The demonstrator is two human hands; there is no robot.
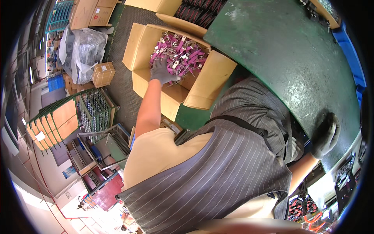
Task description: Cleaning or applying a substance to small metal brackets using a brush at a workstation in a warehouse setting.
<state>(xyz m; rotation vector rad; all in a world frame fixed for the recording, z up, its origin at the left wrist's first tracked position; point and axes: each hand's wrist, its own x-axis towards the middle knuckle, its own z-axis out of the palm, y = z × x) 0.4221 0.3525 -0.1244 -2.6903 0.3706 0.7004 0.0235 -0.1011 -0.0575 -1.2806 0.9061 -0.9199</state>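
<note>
Shop floor (124,87) and a wire rack (95,109) lie to your left, green bench (272,43) to your right. Carton (212,80) sits beside the bench, top folded out. Purple strips (183,50) are heaped inside it; a second box (181,24) of dark parts (196,13) is just past it.

Key relation: most of the heap lies ahead and to the right of your left grip (161,72), which is over the heap's near-left edge. No common long axis: strips cross every which way, so I'd judge that a strip's angle has to be read piece by piece. Left is clearly the nearer side; your right grip (326,134) is well apart, at the bench's near edge.

Pose: left forearm (150,105) runs out straight, wrist about in line, back of the glove up. Fingers fanned out, thumb off to the right, nothing visibly held. Can't tell if the fingertips touch strips. Right: fingers together, thumb side hidden; can't tell if it's closed on anything.
</note>
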